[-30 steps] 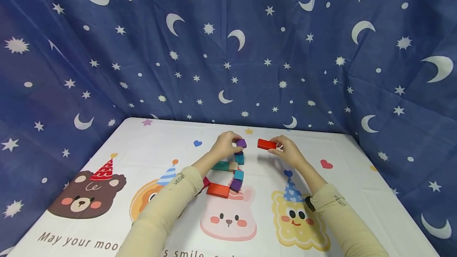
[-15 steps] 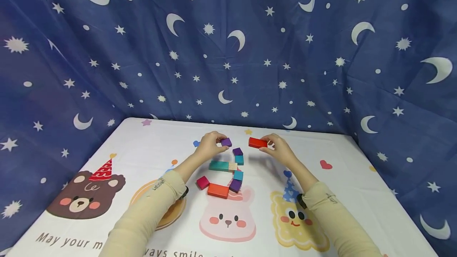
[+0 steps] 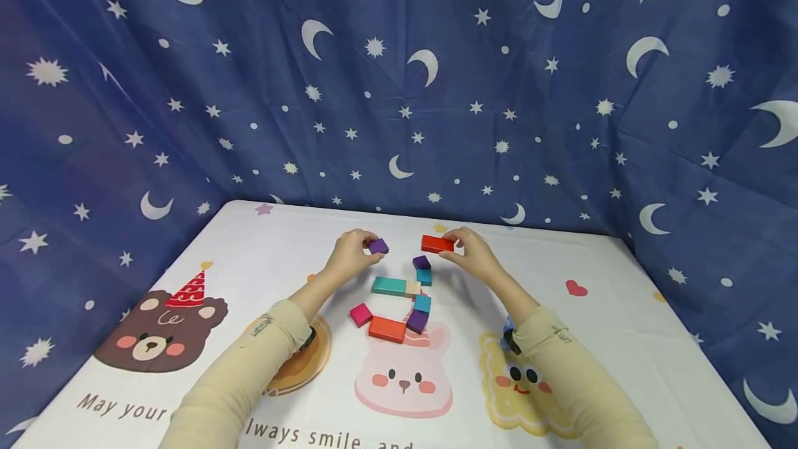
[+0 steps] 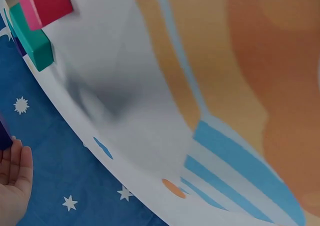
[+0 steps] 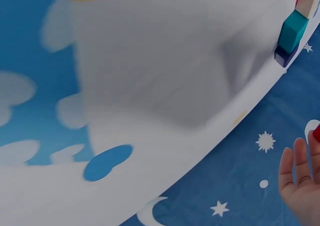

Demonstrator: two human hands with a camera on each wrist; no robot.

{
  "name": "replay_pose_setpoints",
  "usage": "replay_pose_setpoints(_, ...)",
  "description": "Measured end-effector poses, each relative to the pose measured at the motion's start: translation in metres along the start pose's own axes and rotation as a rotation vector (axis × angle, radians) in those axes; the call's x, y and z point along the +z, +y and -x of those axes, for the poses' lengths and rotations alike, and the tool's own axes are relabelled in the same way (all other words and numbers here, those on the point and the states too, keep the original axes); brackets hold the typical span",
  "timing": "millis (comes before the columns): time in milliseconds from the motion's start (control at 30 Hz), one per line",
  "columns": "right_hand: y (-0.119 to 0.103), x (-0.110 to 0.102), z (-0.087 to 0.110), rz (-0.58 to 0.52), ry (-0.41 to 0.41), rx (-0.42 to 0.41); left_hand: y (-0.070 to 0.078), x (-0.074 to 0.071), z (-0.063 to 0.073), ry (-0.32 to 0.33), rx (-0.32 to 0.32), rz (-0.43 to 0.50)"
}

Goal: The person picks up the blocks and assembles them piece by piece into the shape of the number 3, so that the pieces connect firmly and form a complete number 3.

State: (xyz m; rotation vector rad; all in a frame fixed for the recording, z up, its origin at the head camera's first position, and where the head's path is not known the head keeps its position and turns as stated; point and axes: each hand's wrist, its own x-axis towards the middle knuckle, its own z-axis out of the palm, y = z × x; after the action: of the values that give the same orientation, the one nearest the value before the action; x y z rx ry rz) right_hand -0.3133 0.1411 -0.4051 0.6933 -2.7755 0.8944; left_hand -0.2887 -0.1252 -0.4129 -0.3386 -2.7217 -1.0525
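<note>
My left hand (image 3: 349, 255) pinches a small purple block (image 3: 378, 247) above the far part of the table. To its right, my right hand (image 3: 476, 256) grips a long red block (image 3: 435, 244) by its right end. Between and below the hands lies a curved line of blocks: a dark purple block (image 3: 422, 262), a blue block (image 3: 424, 278), a beige block (image 3: 413, 289), a second blue block (image 3: 422, 303), another purple block (image 3: 417, 321), an orange-red block (image 3: 386, 329) and a crimson block (image 3: 360, 314). A long green block (image 3: 389, 286) extends left from the beige one.
A white tablecloth (image 3: 299, 241) with printed cartoon animals covers the table. Behind it hangs a blue curtain (image 3: 349, 172) patterned with moons and stars. In the wrist views only part of each hand shows, at the frame's edge.
My left hand has moved left with the purple block, away from the dark purple block at the line's far end. My right hand has shifted left with the red block.
</note>
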Motion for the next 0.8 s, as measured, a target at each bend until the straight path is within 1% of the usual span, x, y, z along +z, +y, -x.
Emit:
replay_pose_setpoints(133, -0.003, 0.004, -0.004, 0.006, -0.006, 0.015, -0.003, -0.002, -0.001, 0.002, 0.003, -0.006)
replay_pose_setpoints(200, -0.004, 0.007, -0.007, 0.007, -0.019, 0.020, -0.005, -0.002, -0.001, 0.000, -0.007, -0.003)
replay_pose_setpoints(367, -0.006, 0.016, -0.012, 0.026, -0.071, -0.023, -0.009, -0.001, 0.000, -0.013, -0.047, -0.010)
replay_pose_setpoints(433, -0.007, 0.020, -0.015, 0.042, -0.083, -0.042, -0.011, -0.001, 0.002, -0.021, -0.046, -0.017)
replay_pose_setpoints(533, -0.010, 0.025, -0.019, 0.063, -0.090, -0.048, -0.015, 0.000, 0.003, -0.031, -0.044, -0.031)
replay_pose_setpoints(667, -0.014, 0.031, -0.029, 0.118, -0.108, -0.057, -0.018, -0.001, 0.005, -0.034, -0.062, -0.030)
replay_pose_setpoints(800, -0.017, 0.038, -0.039, 0.182, -0.127, -0.017, -0.020, -0.003, 0.005, -0.061, -0.055, -0.011)
